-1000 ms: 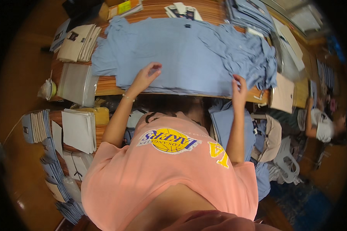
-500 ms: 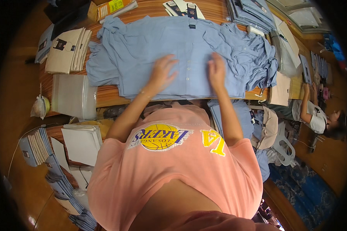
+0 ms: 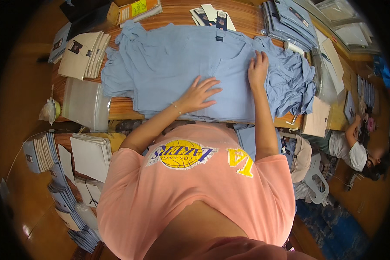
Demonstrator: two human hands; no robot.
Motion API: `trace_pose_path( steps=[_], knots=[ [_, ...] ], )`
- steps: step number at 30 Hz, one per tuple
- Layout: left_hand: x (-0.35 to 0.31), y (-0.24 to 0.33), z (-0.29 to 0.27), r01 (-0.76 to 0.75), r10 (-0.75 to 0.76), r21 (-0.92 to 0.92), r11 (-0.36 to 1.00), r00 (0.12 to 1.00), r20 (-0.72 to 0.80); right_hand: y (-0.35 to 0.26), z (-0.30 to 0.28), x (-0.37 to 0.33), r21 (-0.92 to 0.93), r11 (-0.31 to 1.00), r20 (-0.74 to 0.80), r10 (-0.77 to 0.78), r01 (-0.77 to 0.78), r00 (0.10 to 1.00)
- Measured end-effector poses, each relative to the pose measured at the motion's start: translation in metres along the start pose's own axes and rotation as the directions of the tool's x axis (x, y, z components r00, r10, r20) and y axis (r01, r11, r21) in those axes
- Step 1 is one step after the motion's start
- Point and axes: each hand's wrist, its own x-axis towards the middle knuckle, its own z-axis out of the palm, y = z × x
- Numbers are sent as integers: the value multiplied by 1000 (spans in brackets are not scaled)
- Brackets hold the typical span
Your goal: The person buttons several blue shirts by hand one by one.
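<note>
On the table (image 3: pixel 175 11): blue shirt (image 3: pixel 169 65), laid flat
Long axis: left to right, along the table's near edge
Neck (image 3: pixel 232 50): pointing to the far side, hem at the near edge
Left hand (image 3: pixel 201 93): low on the shirt, fingers spread
Right hand (image 3: pixel 258 70): just right of the neck, fingers close together; cannot tell if they pinch cloth
Past the neck: white cards (image 3: pixel 210 11)
</note>
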Motion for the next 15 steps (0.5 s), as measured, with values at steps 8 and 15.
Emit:
trace_pose_path(
  steps=[8, 15],
  knots=[
    [65, -85, -26, 221, -240, -241, 945, 969, -52, -48, 19, 14, 237, 966, 455, -20, -100, 890],
    [87, -66, -68, 106, -164, -578, 809, 985, -48, -65, 3, 20, 619, 771, 283, -39, -151, 958]
  ],
)
